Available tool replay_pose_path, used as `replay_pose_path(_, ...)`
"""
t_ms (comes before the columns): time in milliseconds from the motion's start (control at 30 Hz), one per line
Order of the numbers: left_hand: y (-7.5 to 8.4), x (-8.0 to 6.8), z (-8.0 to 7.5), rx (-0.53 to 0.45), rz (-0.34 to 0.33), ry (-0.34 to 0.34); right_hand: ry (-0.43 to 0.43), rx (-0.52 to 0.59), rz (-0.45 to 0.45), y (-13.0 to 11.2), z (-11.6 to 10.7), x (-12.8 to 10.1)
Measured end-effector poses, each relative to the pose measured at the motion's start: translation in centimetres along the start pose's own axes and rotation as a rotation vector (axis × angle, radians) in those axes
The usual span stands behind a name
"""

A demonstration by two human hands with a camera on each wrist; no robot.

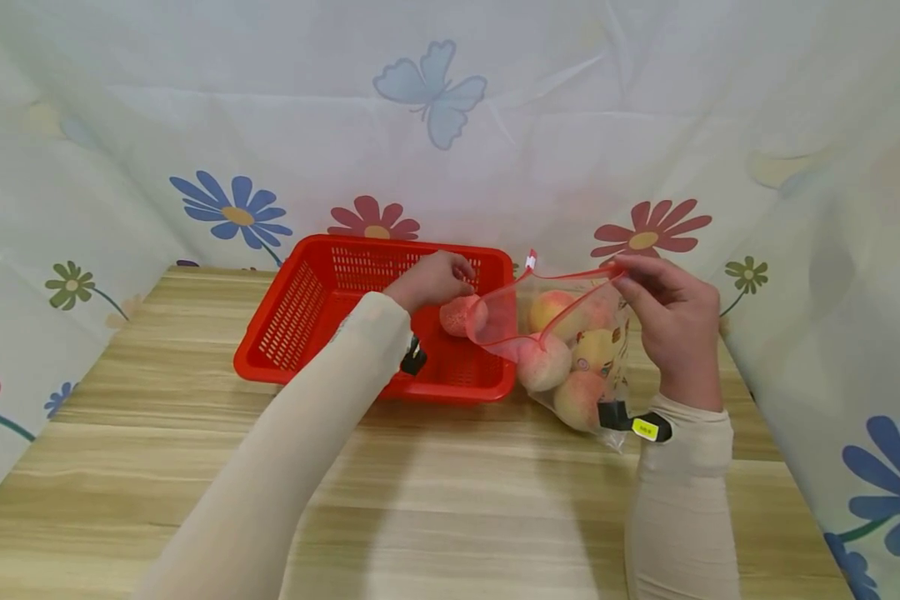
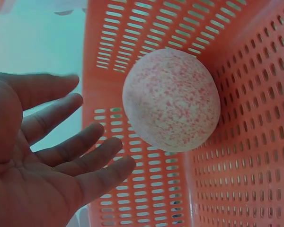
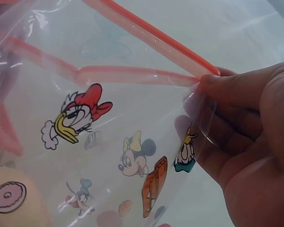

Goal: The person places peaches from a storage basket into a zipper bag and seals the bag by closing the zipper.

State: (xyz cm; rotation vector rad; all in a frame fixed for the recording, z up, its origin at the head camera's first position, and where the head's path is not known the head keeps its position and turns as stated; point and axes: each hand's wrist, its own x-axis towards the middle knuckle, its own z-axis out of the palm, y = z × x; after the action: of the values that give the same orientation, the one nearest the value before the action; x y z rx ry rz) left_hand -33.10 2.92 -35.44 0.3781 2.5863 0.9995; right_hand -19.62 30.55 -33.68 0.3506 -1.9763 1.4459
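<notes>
Over the right half of the red basket, my left hand has its fingers spread. A pinkish speckled peach lies in the basket's right end, apart from the fingertips in the left wrist view. My right hand pinches the red-edged mouth of a clear zip bag between thumb and fingers. The bag's mouth gapes toward the basket and overlaps its right rim. Several peaches sit inside the bag, partly covered by its printed cartoon figures.
The white zip slider shows at the far side of the bag's mouth. A wood-grain table carries basket and bag. Behind and beside it hangs a white cloth printed with flowers and a butterfly.
</notes>
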Motion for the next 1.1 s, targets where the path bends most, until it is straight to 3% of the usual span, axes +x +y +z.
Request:
replay_pose_path(267, -0.5, 1.2, 0.6, 0.056, -0.029, -0.072, -0.004, 0.010, -0.053, 0.3, 0.0, 0.1)
replay_pose_path(467, -0.8, 1.6, 1.1, 0.072, -0.028, -0.095, -0.001, 0.004, -0.043, 0.3, 0.0, 0.1)
replay_pose_path(833, -1.2, 1.9, 1.8, -0.012, -0.075, -0.133, -0.012, 0.040, -0.047, 0.2, 0.0, 0.1)
replay_pose_path(1100, -1.2, 2.1, 2.0, -0.010, -0.091, -0.133, -0.012, -0.025, -0.063, 0.1, -0.1, 0.1)
